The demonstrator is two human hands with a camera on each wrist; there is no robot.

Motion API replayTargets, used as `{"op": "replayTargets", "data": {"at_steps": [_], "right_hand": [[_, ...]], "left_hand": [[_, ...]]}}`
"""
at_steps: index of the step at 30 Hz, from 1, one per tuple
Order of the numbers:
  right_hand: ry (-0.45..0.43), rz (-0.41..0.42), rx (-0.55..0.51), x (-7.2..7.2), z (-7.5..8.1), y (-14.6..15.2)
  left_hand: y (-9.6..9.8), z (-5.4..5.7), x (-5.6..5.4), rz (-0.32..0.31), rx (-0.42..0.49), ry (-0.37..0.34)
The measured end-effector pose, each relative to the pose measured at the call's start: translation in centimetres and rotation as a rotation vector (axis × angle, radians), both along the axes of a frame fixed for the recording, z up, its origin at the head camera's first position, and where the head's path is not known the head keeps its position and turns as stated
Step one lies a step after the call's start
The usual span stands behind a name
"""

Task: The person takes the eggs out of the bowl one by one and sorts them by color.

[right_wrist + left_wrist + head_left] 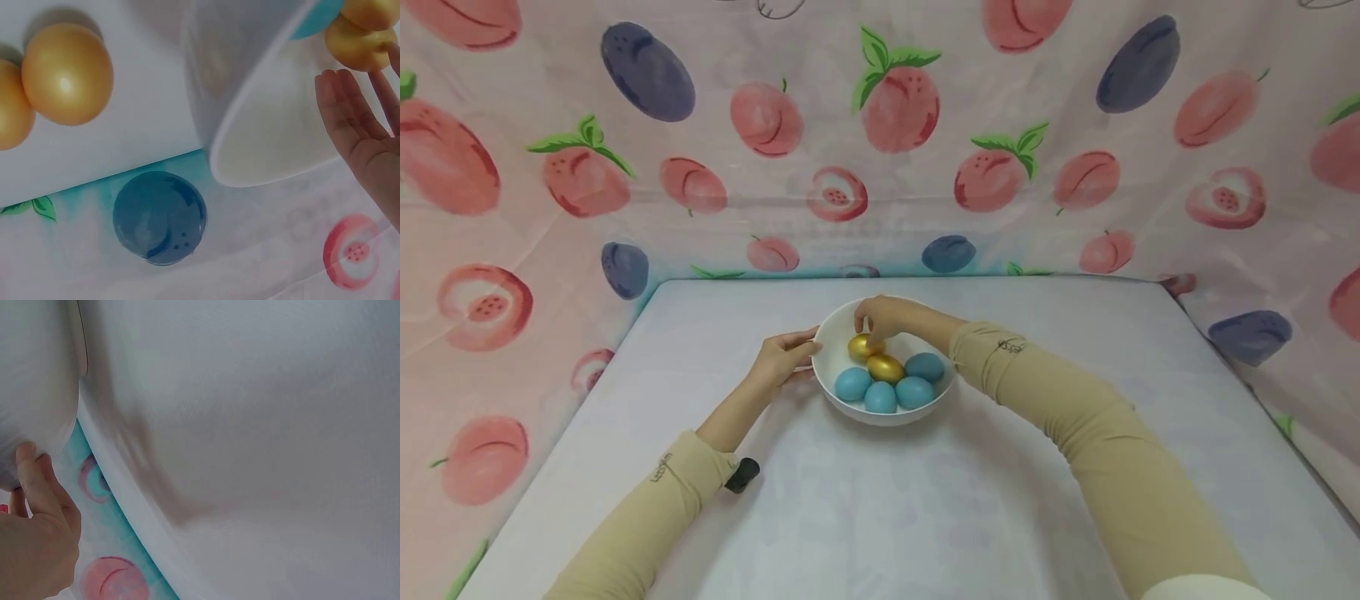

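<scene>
A white bowl (891, 420) sits on the table, holding several blue eggs (853, 384) and two gold ones. My left hand (777, 360) grips the bowl's left side, thumb at the rim and fingers on the outer wall, as the left wrist view also shows with the hand (47, 525) against the bowl (37, 381). Reaching in from the right, my right hand (889, 317) pinches the rear gold egg (860, 349). The front gold egg (885, 369) rests against it, among the blue ones. In the right wrist view some fingers (350, 112) stay extended beside the egg.
Two more gold eggs (67, 74) lie on the table outside the bowl, hidden in the head view. A small black object (742, 475) shows beside my left sleeve. A fruit-printed cloth (895, 208) hangs behind the white table (865, 517).
</scene>
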State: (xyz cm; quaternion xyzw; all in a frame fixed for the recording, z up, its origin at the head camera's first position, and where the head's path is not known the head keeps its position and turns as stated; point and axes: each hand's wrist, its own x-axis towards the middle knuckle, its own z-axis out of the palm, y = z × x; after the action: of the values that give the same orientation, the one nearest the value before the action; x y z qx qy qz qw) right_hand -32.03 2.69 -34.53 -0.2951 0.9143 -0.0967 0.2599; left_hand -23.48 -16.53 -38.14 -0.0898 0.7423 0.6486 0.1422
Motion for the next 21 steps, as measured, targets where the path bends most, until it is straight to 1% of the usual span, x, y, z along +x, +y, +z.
{"op": "replayTargets", "data": {"at_steps": [3,6,9,13,21], "right_hand": [[0.019,0.038,0.058,0.9,0.5,-0.4],[0.044,0.089,0.080,1.1,0.4,-0.8],[0.064,0.112,0.077,1.3,0.4,-1.0],[0.081,0.129,0.064,1.4,0.4,-1.1],[0.102,0.131,0.051,1.5,0.2,-0.9]], "left_hand": [[0.0,-0.1,0.0,-0.001,0.000,0.007],[0.0,-0.1,0.0,0.003,0.009,0.014],[0.0,-0.1,0.0,0.000,0.018,0.020],[0.0,0.0,0.0,0.002,0.025,0.015],[0.1,-0.1,0.0,0.010,0.023,0.012]]}}
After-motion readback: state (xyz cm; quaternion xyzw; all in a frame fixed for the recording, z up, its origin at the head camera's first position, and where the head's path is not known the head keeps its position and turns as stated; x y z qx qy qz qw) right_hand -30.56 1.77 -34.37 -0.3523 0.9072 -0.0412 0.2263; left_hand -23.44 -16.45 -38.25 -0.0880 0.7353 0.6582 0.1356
